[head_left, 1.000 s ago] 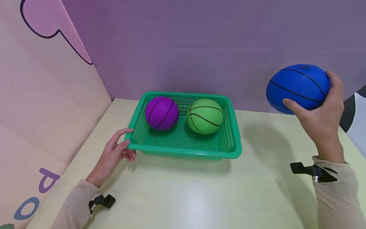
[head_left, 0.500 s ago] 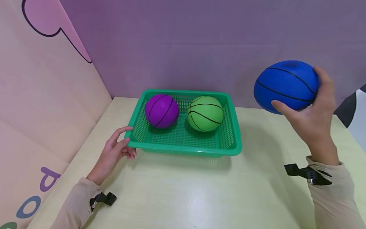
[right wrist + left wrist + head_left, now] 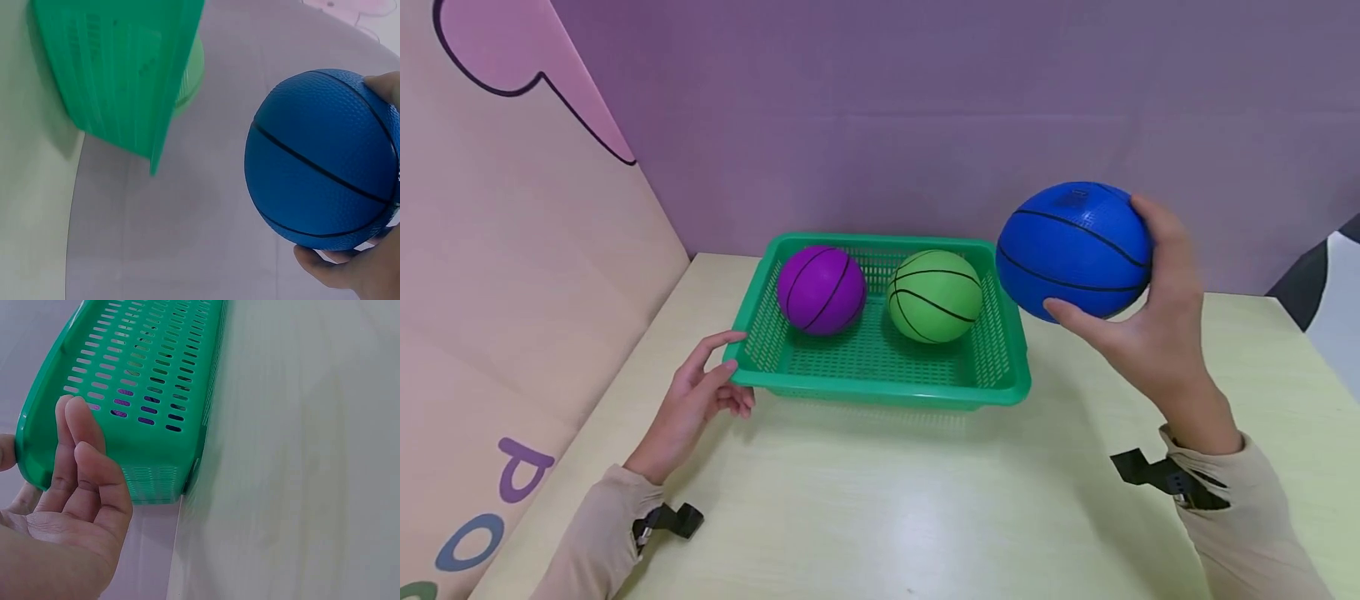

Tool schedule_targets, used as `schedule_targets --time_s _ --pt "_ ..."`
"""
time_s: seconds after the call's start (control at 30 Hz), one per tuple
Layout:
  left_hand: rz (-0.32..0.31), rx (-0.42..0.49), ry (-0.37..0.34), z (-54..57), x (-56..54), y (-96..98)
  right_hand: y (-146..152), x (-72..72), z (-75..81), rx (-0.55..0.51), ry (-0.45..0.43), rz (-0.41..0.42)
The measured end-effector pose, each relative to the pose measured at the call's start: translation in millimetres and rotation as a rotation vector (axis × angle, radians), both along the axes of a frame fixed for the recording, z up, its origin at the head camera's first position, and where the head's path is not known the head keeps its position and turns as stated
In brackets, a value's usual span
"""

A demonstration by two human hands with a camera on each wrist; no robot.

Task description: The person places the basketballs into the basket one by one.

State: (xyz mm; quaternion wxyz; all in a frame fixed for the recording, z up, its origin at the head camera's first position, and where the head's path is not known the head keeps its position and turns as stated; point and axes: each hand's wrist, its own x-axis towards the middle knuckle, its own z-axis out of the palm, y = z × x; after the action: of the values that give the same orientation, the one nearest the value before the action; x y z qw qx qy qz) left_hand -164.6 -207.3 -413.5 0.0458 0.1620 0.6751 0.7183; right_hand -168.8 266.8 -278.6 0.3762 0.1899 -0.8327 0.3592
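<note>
My right hand [image 3: 1165,333] holds a blue basketball [image 3: 1071,250] in the air, thumb underneath and fingers round its right side. In the head view the ball overlaps the right edge of a green plastic basket [image 3: 880,392]. The right wrist view shows the blue ball [image 3: 325,162] beside the basket's outer wall [image 3: 112,75]. A purple ball [image 3: 822,290] and a light green ball [image 3: 935,296] lie inside the basket, left and right. With thumb and forefinger my left hand [image 3: 696,396] grips the rim at the front left corner, its other fingers curled below near the slotted wall [image 3: 144,381].
The basket stands on a pale tabletop [image 3: 880,500] near its back edge. A purple wall [image 3: 887,125] rises behind, and a pale printed panel [image 3: 512,292] borders the left side. A black and white object [image 3: 1330,275] is at the far right.
My right hand has carried the blue ball leftward and slightly down, close to the basket. My left hand keeps its place at the rim, and both balls inside lie still.
</note>
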Motion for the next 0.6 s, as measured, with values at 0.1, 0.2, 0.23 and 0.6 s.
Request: schedule_targets --time_s 0.1,0.2,0.23,0.6 --pt "-0.004 0.004 0.005 0.3 -0.6 0.9 -14.4 6.3 3.6 0.009 -0.001 0.038" --pt "-0.003 0.005 0.008 0.4 -1.3 1.9 -24.9 10.8 5.8 0.022 -0.010 0.065" --pt "-0.001 0.004 0.007 0.4 -1.4 2.1 -26.9 11.6 5.5 0.029 -0.015 0.069" --pt "0.016 0.002 0.007 1.1 -0.8 0.3 -41.6 5.0 -6.7 0.064 -0.037 0.126"
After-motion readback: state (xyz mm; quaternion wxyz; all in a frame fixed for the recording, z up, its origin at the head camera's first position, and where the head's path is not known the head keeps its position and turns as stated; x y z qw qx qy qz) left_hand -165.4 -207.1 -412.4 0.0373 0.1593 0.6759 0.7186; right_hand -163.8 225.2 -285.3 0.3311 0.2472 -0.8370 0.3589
